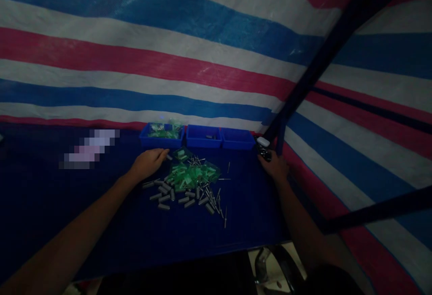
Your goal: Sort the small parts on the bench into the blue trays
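Note:
My left hand (150, 163) is closed in a pinch at the left of the pile, with a small grey cylinder (169, 157) at its fingertips. At the table's right side, my right hand (276, 165) has its fingers curled against a shiny black item (265, 154), whose kind is too dark to make out. Between the hands lies a heap of small green packets (189, 176). Several grey cylinders (164, 198) are scattered in front of it, and thin metal pins (216, 200) lie at its right and behind it.
Three blue bins stand along the back: the left bin (162, 142) holds green packets, the middle bin (204, 142) a few small pieces, then the right bin (238, 140). A white object (263, 141) sits by the dark frame post (281, 135). Striped sheeting (168, 65) walls the dark blue table (135, 236).

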`<control>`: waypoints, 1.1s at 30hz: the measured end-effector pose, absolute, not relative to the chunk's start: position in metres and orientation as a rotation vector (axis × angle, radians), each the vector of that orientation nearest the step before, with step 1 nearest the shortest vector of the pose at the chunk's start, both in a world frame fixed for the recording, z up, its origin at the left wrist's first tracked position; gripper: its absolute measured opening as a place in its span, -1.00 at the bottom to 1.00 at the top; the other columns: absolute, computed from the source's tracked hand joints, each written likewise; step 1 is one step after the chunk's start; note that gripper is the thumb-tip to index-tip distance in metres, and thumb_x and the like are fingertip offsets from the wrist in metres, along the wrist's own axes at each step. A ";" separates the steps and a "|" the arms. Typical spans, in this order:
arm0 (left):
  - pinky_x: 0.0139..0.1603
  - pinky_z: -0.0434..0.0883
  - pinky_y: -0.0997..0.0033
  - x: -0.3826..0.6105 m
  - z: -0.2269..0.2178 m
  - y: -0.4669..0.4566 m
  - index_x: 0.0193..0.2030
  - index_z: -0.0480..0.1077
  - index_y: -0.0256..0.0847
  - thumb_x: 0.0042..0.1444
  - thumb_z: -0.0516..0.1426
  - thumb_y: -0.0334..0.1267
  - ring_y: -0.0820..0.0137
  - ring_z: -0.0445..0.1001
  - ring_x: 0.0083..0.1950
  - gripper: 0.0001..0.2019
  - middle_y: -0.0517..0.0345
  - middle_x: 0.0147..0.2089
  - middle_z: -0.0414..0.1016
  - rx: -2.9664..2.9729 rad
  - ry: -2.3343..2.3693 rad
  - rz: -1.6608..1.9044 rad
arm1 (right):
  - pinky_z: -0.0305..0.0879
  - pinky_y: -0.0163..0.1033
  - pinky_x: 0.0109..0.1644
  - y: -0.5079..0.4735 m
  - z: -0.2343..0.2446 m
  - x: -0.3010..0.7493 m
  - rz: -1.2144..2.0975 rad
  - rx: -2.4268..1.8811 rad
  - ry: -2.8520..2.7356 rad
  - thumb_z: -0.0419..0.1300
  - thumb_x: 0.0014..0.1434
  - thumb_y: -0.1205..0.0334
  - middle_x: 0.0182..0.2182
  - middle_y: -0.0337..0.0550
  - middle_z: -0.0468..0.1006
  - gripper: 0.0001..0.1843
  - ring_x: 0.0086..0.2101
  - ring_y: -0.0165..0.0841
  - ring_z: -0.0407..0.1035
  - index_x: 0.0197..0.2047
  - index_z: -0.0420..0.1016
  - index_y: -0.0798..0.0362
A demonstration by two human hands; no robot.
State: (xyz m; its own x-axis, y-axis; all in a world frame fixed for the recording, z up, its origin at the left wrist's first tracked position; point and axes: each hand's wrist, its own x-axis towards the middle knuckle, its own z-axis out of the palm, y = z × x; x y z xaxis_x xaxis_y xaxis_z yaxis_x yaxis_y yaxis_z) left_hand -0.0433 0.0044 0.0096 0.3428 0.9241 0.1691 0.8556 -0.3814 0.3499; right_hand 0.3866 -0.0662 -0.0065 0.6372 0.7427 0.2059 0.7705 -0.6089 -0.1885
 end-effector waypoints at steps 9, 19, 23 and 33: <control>-0.30 0.28 0.46 -0.042 0.013 -0.010 -0.43 0.24 -0.21 0.12 -0.20 0.00 0.38 0.37 -0.36 -0.63 0.13 -0.40 0.42 2.206 1.471 0.801 | 0.13 -0.02 -0.06 -0.067 -0.005 0.395 -0.200 -2.333 -1.058 0.00 -0.03 -0.25 -0.08 0.09 0.32 -0.27 -0.05 -0.08 0.22 0.12 0.17 0.02; -0.39 0.21 0.45 -0.002 0.031 -0.054 -0.55 0.18 -0.22 0.14 -0.20 -0.06 0.43 0.27 -0.45 -0.62 0.21 -0.53 0.26 2.205 1.114 0.913 | 0.21 -0.13 -0.13 -0.092 0.040 0.236 -0.235 -1.292 -1.903 0.06 0.10 0.12 -0.31 -0.08 0.45 -0.67 -0.25 -0.27 0.32 -0.08 0.33 0.08; -0.45 0.17 0.46 0.005 0.029 -0.063 -0.58 0.20 -0.24 0.12 -0.18 0.00 0.45 0.22 -0.50 -0.58 0.24 -0.59 0.21 2.039 1.086 0.957 | 0.23 -0.16 -0.08 -0.106 0.042 0.168 -0.078 -0.897 -2.255 0.09 0.08 0.22 -0.17 -0.07 0.42 -0.63 -0.15 -0.29 0.29 -0.01 0.27 0.07; -0.43 0.21 0.46 -0.011 0.034 -0.049 -0.55 0.28 -0.25 0.13 -0.28 0.11 0.43 0.28 -0.49 -0.45 0.21 -0.59 0.27 1.946 1.097 0.826 | 0.28 -0.30 -0.28 -0.081 0.042 0.155 -0.015 -0.877 -2.080 -0.02 0.11 0.38 -0.41 -0.14 0.43 -0.81 -0.38 -0.40 0.34 -0.24 0.37 0.11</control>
State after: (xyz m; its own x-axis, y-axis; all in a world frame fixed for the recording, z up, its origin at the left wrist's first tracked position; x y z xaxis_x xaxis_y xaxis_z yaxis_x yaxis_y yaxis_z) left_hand -0.0114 -0.0494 0.0343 0.4265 0.8880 0.1717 0.4104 -0.3592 0.8382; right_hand 0.1555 -0.0807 0.0420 -0.3873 0.5798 0.7168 0.5898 0.7534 -0.2907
